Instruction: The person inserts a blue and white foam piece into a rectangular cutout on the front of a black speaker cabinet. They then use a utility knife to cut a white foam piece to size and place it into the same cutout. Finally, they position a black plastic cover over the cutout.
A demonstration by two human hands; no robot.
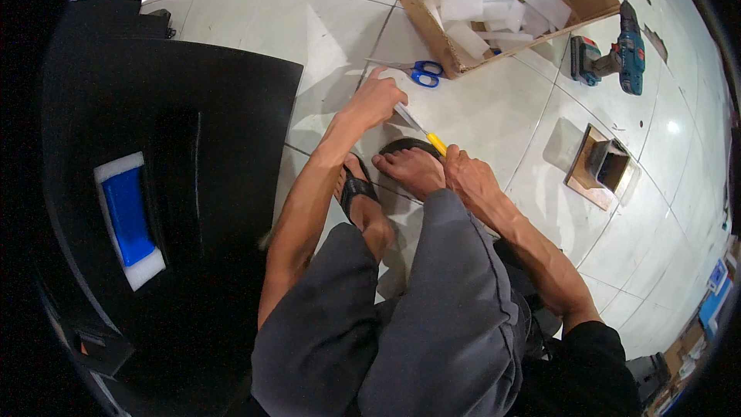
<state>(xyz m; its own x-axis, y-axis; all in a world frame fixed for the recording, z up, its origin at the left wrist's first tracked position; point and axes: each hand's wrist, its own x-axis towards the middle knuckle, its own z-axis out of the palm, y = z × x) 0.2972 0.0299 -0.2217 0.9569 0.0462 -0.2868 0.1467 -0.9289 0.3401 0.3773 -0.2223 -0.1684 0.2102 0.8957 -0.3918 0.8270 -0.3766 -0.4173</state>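
In my right hand (463,174), low beside my right foot, is a yellow-handled tool (437,144). Its slim, pale metal shaft or blade points forward and left toward my left hand; the exact kind does not show. My left hand (374,100) is closed, knuckles up, near the far end of that tool. Whatever its fingers grip is hidden beneath them. Just beyond it, a pair of blue-handled scissors (426,73) lies on the tiles. Between my arms are my feet in black sandals (358,188).
A cardboard box (455,66) of white foam pieces stands ahead. To the right are a teal cordless drill (631,50) and a metal tube on a wooden plate (598,166). A large black panel (231,108) fills the left, bearing a blue block with white foam ends (128,216).
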